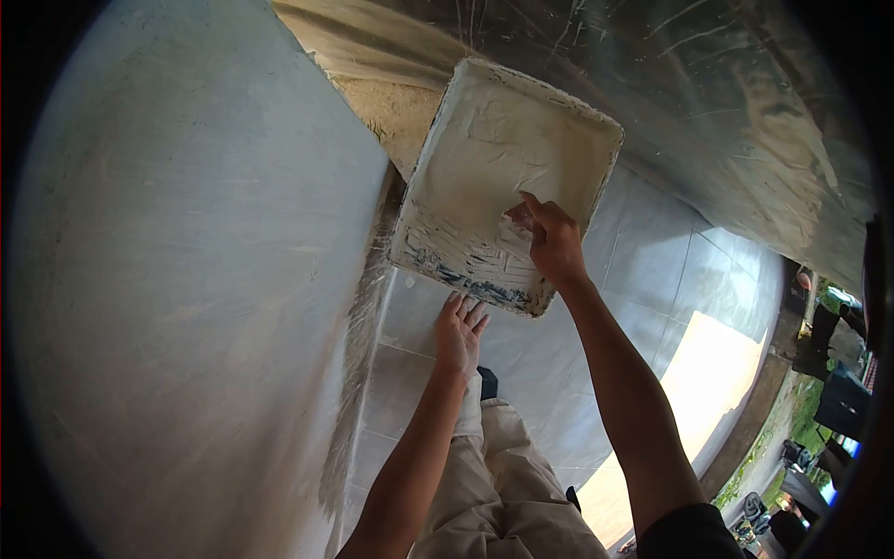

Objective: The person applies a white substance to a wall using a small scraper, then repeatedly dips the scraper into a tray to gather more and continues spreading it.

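A square, shallow tray [607, 154] with a crusted rim lies in front of me, holding pale, wet plaster-like paste [494, 140]. Dark streaks show through the paste along its near side. My right hand [556, 247] reaches over the tray, fingers bent and closed low at the paste. Whitish material shows at its fingertips; I cannot tell whether a tool is in this grip. Just below the near rim is my left hand [456, 337], palm turned up and fingers stretched out, with fingertips right at the tray's edge and pale smears on them.
A large grey plastered wall [205, 261] rises close on the left, its lower edge rough. Plastic sheeting [726, 112] hangs at the upper right. Grey floor tiles [643, 242] lie below, with a sunlit patch [712, 359]. Assorted items and grass [803, 433] are at the far right.
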{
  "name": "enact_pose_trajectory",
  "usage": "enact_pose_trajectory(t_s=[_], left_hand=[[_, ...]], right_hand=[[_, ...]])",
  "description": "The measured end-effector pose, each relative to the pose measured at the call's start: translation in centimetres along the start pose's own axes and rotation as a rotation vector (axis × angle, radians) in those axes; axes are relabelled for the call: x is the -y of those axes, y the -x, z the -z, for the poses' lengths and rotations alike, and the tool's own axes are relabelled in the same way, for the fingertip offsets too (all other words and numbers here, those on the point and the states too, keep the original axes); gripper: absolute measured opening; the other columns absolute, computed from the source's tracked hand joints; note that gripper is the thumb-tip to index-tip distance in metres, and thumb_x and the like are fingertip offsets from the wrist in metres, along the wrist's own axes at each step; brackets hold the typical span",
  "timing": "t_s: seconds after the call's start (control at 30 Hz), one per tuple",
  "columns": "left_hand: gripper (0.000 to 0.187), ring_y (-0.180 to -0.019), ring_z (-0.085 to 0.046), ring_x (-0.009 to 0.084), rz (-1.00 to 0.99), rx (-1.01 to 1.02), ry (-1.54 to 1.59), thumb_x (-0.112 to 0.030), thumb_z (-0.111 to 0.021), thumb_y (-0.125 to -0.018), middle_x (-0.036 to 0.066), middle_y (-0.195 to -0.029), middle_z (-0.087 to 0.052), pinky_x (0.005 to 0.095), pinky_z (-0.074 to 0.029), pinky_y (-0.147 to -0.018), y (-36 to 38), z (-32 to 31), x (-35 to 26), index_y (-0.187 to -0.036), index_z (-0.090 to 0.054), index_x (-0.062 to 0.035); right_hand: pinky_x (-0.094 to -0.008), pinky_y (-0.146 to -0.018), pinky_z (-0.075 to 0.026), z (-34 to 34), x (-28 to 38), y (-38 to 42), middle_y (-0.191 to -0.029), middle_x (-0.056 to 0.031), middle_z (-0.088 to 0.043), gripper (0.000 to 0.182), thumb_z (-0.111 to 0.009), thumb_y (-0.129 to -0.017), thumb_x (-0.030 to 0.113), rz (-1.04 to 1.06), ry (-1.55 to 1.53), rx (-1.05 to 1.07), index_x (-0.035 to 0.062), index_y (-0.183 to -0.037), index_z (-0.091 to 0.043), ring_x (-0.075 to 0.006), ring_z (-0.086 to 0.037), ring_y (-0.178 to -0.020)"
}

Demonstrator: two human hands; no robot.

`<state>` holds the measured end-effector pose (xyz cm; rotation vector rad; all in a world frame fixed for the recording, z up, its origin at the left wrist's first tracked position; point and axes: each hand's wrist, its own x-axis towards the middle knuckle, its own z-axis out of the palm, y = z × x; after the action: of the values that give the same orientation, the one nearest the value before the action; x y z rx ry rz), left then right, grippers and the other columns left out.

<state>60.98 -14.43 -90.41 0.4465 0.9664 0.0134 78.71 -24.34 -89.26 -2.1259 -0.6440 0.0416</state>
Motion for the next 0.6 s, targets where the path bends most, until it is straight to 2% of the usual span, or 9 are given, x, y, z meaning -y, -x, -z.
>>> enact_pose_trajectory(t_s=[0.2, 0.4, 0.47, 0.6], left_hand=[[0.073, -0.139, -0.026, 0.0353, 0.019, 0.025, -0.018, -0.038, -0.049, -0.094, 0.023, -0.152, -0.019, 0.0451, -0.022, -0.114, -0.2, 0.2, 0.6, -0.147, -0.018, 0.0014], [0.074, -0.14, -0.024, 0.0358, 0.02, 0.011, 0.009, -0.038, -0.049, -0.094, 0.026, -0.152, -0.017, 0.0448, -0.023, -0.113, -0.2, -0.2, 0.5, -0.147, -0.016, 0.0014], [0.074, -0.141, -0.022, 0.0353, 0.02, 0.052, 0.009, -0.041, -0.045, -0.095, 0.024, -0.153, -0.016, 0.0452, -0.02, -0.114, -0.1, 0.0, 0.4, -0.148, -0.015, 0.0004], [0.073, -0.142, -0.019, 0.0343, 0.018, 0.122, -0.001, -0.045, -0.039, -0.096, 0.022, -0.154, -0.016, 0.0453, -0.016, -0.115, -0.1, 0.4, 0.3, -0.149, -0.015, -0.0009]], right_hand=[[-0.0394, -0.076, -0.053, -0.4, 0.5, 0.7, -0.092, -0.017, -0.066, 0.047, -0.048, -0.076, -0.016, -0.087, 0.039, -0.011, 0.0011, -0.118, -0.061, -0.0325, -0.066, -0.084], [-0.0422, -0.074, -0.052, -2.6, 0.3, 2.8, -0.089, -0.0185, -0.063, 0.047, -0.048, -0.075, -0.015, -0.068, 0.039, 0.097, -0.0003, -0.118, -0.061, -0.0357, -0.064, -0.08], [-0.0423, -0.074, -0.052, -3.2, 0.7, 3.7, -0.088, -0.0188, -0.063, 0.046, -0.048, -0.075, -0.015, 0.01, -0.037, 0.092, -0.0015, -0.118, -0.06, -0.0359, -0.064, -0.08], [-0.0406, -0.076, -0.052, -3.6, 0.6, 4.3, -0.09, -0.0198, -0.065, 0.047, -0.047, -0.075, -0.015, -0.06, -0.035, 0.147, -0.0023, -0.118, -0.06, -0.0348, -0.064, -0.082]])
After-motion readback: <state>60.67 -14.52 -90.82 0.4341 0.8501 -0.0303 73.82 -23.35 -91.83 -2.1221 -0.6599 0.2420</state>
